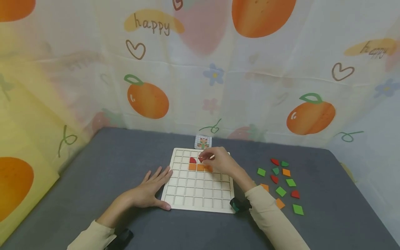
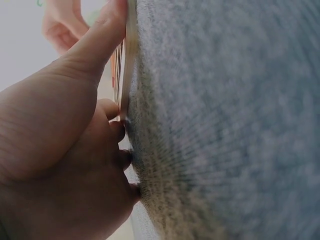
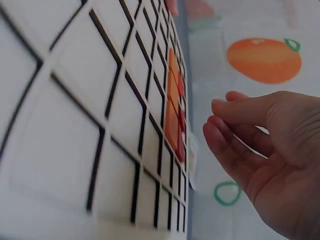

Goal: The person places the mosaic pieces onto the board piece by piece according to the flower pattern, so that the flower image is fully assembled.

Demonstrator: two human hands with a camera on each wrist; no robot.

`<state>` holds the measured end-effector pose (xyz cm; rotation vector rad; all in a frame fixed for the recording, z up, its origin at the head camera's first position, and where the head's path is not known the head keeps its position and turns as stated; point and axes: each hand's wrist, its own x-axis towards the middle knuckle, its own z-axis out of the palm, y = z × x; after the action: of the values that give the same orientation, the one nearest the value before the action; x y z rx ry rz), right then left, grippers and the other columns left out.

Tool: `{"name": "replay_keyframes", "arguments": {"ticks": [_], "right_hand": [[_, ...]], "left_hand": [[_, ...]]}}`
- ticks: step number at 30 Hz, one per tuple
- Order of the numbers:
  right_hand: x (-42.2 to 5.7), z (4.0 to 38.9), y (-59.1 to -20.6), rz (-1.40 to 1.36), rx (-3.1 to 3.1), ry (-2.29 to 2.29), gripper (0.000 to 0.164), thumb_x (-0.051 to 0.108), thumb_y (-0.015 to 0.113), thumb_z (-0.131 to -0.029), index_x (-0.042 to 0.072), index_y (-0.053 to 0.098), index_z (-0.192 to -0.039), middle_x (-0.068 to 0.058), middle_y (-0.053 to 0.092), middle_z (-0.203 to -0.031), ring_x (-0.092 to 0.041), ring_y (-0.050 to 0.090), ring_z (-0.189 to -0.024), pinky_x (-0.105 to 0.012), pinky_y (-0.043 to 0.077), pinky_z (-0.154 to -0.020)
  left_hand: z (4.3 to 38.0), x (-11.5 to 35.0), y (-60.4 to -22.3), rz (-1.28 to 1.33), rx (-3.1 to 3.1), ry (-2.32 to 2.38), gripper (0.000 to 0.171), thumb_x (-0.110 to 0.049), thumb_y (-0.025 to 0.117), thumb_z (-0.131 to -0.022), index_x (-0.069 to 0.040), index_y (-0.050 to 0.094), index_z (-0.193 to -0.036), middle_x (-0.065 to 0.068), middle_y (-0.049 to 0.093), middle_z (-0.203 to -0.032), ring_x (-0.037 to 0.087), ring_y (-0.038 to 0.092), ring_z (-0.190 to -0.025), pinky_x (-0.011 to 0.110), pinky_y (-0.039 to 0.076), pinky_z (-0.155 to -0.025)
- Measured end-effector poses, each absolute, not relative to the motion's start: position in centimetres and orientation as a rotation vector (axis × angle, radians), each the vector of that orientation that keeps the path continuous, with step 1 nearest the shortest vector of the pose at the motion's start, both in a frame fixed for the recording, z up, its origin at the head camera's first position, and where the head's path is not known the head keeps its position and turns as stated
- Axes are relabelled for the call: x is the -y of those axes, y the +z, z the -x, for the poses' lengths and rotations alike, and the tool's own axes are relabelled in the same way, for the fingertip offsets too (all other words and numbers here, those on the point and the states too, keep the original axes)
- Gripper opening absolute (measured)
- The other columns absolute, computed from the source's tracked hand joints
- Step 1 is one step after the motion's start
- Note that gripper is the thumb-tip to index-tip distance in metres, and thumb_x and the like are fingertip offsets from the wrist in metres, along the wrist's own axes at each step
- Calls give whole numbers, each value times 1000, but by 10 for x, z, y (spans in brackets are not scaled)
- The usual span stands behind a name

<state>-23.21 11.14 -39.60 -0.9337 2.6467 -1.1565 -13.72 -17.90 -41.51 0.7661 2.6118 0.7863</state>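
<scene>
A pale board with a square grid lies on the table. Orange tiles form a row in its upper cells, with a red tile above them. Another red tile is under the fingertips of my right hand. The right wrist view shows that hand apart from the board, thumb and forefinger close together, with no tile visible between them. My left hand lies spread at the board's left edge. Its thumb touches the board's edge, and the other fingertips meet the cloth.
Loose red, orange and green tiles lie scattered on the grey table to the right of the board. A small picture card lies just behind the board. Printed cloth hangs behind the table.
</scene>
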Motion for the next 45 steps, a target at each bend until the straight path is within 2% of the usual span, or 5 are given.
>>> {"name": "replay_keyframes", "arguments": {"ticks": [5, 15, 32, 40, 45], "right_hand": [[-136, 236, -391, 918, -2685, -1104, 22, 0, 67, -90, -2, 70, -112, -10, 70, -95, -21, 65, -89, -31, 55, -79], [-192, 237, -392, 819, -2802, -979, 21, 1, 70, -88, -1, 71, -109, -6, 70, -92, -20, 66, -86, -36, 56, -80], [-294, 218, -385, 601, -2917, -912, 28, 2, 66, -92, -2, 67, -119, -15, 70, -104, -30, 67, -96, -47, 54, -84], [-335, 204, -392, 438, -2966, -892, 29, 3, 68, -90, -1, 67, -119, -16, 70, -105, -33, 67, -96, -40, 57, -73], [-352, 196, -396, 395, -2983, -856, 31, 7, 70, -89, -2, 67, -119, -21, 69, -109, -38, 67, -99, -47, 56, -77]], "left_hand": [[136, 183, -416, -750, -2603, 806, 116, -52, 80, -73, 2, 17, -155, 22, 8, -162, 48, -1, -146, 68, -6, -110], [137, 184, -417, -745, -2615, 797, 117, -54, 80, -73, 1, 18, -155, 21, 9, -162, 48, 0, -146, 68, -5, -110], [139, 181, -414, -758, -2605, 795, 115, -51, 80, -74, 3, 17, -155, 23, 8, -162, 48, -1, -146, 68, -6, -110], [139, 180, -415, -758, -2609, 786, 115, -52, 80, -74, 3, 18, -154, 23, 9, -161, 48, 0, -146, 68, -5, -110], [140, 180, -416, -759, -2602, 790, 116, -53, 79, -74, 1, 17, -155, 21, 8, -162, 48, 0, -146, 67, -6, -110]]}}
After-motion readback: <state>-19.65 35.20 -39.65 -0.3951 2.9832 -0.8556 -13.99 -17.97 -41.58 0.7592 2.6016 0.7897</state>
